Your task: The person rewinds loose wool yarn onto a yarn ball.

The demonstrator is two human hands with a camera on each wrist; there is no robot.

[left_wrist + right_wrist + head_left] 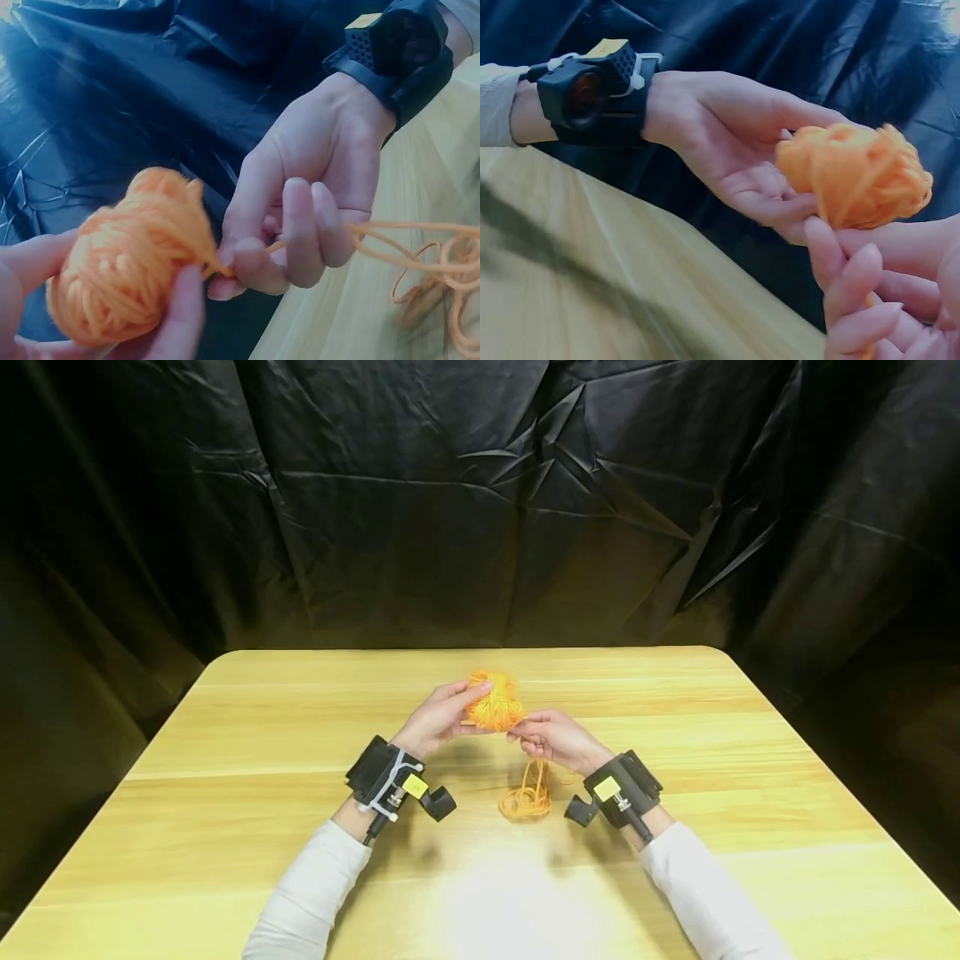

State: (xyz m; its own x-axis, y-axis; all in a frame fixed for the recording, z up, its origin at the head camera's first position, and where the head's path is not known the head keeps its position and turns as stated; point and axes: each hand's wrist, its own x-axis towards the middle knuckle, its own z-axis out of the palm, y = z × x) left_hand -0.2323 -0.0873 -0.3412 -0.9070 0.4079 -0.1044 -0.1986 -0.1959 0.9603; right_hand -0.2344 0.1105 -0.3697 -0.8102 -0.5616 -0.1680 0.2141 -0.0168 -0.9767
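An orange ball of yarn [497, 703] is held up over the table by my left hand [444, 717], whose thumb and fingers grip it from the side. Right beside the ball, my right hand [557, 739] pinches the strand of yarn [219, 267] coming off it between thumb and forefinger. The strand runs on through the curled fingers of that hand, as the left wrist view shows. Below the right hand, loose loops of yarn [525, 803] hang down and lie on the table. In the right wrist view the ball [859, 176] rests against the left palm.
The light wooden table [225, 827] stretches out on all sides of the hands. A black sheet [420, 552] hangs behind its far edge. Each wrist wears a black strapped camera mount [621, 789] that juts inward over the table.
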